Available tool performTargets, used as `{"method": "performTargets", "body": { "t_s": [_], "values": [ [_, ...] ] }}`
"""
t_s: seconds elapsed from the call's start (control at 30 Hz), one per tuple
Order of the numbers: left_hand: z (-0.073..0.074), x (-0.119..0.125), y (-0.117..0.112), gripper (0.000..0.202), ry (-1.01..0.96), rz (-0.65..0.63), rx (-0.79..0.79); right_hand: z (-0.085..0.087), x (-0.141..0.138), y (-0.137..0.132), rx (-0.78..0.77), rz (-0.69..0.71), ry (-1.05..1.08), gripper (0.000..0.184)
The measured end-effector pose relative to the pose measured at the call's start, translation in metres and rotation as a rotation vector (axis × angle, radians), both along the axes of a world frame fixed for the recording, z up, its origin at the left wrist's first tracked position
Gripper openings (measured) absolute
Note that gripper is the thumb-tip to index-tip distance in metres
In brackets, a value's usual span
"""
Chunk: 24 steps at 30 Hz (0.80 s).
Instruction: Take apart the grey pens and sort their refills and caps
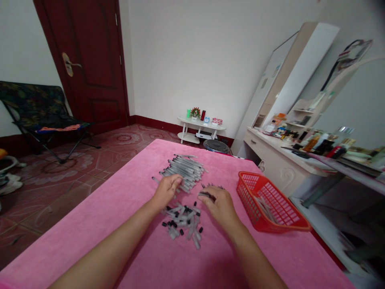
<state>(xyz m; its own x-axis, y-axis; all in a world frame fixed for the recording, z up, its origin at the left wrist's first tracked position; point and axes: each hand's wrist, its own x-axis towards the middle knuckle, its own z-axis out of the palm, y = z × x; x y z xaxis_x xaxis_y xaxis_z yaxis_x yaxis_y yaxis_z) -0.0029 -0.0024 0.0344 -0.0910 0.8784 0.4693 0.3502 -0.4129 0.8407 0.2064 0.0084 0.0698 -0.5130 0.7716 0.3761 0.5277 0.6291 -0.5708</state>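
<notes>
My left hand is closed in a pinch at the near edge of a pile of clear grey pen barrels. Whatever lies between its fingertips is too blurred to name. Thumb and fingers of my right hand close on a thin grey and dark pen part. Just beyond that hand, a row of small dark-tipped pieces shows, partly hidden by it. Nearer me, between my forearms, lies a loose heap of clear pen caps mixed with small black plugs.
A red plastic basket with some slender pale pieces inside stands right of my right hand. Everything rests on a pink cloth-covered table. A dresser with bottles borders the right side; a folding chair stands far left.
</notes>
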Motion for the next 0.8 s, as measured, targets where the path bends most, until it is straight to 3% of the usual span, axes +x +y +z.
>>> {"method": "performTargets", "body": {
  "t_s": [0.17,0.3,0.47,0.6,0.8],
  "values": [
    [0.007,0.010,0.004,0.024,-0.708,-0.132,-0.002,-0.016,-0.011,-0.007,-0.181,0.072,-0.106,0.019],
    [0.000,0.013,0.007,0.026,-1.046,-0.251,-0.082,-0.025,-0.017,-0.006,-0.330,0.088,0.094,0.025],
    [-0.007,0.017,0.005,0.027,-1.076,-0.283,-0.173,-0.032,-0.019,0.002,-0.573,0.084,0.360,0.041],
    [-0.008,0.022,0.001,0.033,-0.998,-0.230,-0.246,-0.033,-0.017,0.004,-0.472,0.015,0.418,0.034],
    [-0.007,0.025,0.001,0.036,-0.995,-0.175,-0.234,-0.029,-0.016,0.002,-0.359,-0.045,0.397,0.016]
  ]
}}
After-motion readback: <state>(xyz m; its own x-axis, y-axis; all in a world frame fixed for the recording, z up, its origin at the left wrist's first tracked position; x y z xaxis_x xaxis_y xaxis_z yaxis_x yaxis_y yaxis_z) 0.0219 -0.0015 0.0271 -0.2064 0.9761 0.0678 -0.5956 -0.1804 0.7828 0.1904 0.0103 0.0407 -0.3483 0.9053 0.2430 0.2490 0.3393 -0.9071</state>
